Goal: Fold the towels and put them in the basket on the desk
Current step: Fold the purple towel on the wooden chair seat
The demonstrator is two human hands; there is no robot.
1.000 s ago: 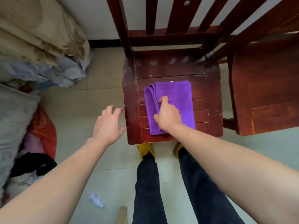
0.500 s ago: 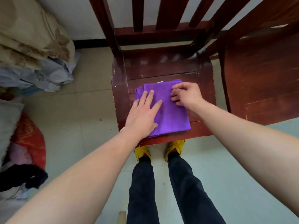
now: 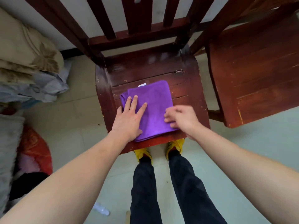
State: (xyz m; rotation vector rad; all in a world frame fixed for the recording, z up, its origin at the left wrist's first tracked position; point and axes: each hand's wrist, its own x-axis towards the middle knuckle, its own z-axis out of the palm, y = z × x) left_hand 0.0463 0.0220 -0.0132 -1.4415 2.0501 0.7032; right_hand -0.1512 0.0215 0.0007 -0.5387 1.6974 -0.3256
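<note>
L hand point(image 3: 129, 120), R hand point(image 3: 182, 118) and both forearms bare to frame edge. Legs: loose black trousers point(image 3: 144, 191), creased. Feet: yellow shoes point(image 3: 142, 153) w/ red-black trim, just below front edge of chair seat point(image 3: 145, 67).

Red-brown wooden chair point(image 3: 145, 75); second chair point(image 3: 258, 70) at right; beige bedding point(image 3: 24, 50) left; bottle point(image 3: 102, 210) on floor point(image 3: 72, 126).

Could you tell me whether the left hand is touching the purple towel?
Touching: the head view shows the left hand flat on the purple towel.
</note>
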